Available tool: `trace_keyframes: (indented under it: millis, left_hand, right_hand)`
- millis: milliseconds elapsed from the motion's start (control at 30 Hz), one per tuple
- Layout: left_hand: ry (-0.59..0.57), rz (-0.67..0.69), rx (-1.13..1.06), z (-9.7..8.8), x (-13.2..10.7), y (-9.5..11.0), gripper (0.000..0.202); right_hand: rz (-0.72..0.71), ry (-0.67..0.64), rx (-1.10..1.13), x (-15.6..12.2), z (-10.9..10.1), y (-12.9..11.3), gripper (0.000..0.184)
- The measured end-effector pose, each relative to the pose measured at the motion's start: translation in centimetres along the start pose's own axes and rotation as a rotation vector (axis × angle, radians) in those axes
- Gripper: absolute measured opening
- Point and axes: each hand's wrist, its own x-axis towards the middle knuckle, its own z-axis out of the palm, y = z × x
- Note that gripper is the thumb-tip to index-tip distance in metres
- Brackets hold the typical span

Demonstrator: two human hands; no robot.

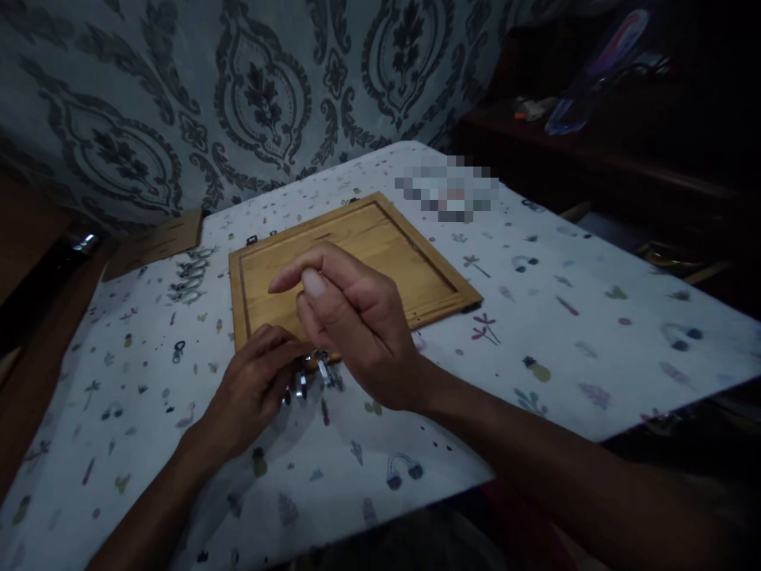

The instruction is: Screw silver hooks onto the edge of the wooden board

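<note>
A wooden panel door (380, 250) with a raised frame lies flat on a table with a patterned white cloth (535, 317). At the panel's near edge sits a metal hinge (312, 377). My left hand (255, 392) rests on the cloth, its curled fingers pressing on the hinge at the panel's near left corner. My right hand (350, 321) hovers just above the hinge with fingers bent and thumb against forefinger in a pinch; what it holds, if anything, is too small to make out.
Several more metal hinges (189, 279) lie in a row on the cloth left of the panel. A small ring-shaped part (178, 350) lies nearer. A brown board (155, 240) leans at the patterned wall. Dark furniture stands at the right.
</note>
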Motion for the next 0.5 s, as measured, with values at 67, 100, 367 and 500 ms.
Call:
trace_keyframes:
  millis: [67,100,367,500]
  left_hand:
    - [0.001,-0.007,0.007,0.1,0.0,0.0,0.035]
    - [-0.004,-0.006,0.008,0.1,0.0,0.0,0.035]
    - [0.001,-0.022,0.007,-0.8,0.0,-0.1,0.031]
    - [-0.001,-0.063,0.050,-2.4,-0.4,0.2,0.027]
  right_hand:
    - [0.002,0.006,0.011,0.0,0.0,0.0,0.020]
    - [0.003,0.006,0.014,0.0,0.0,0.0,0.020]
    - [0.016,0.012,0.013,-0.1,0.1,0.0,0.020]
    - [0.039,0.023,-0.006,-0.2,0.1,0.0,0.021]
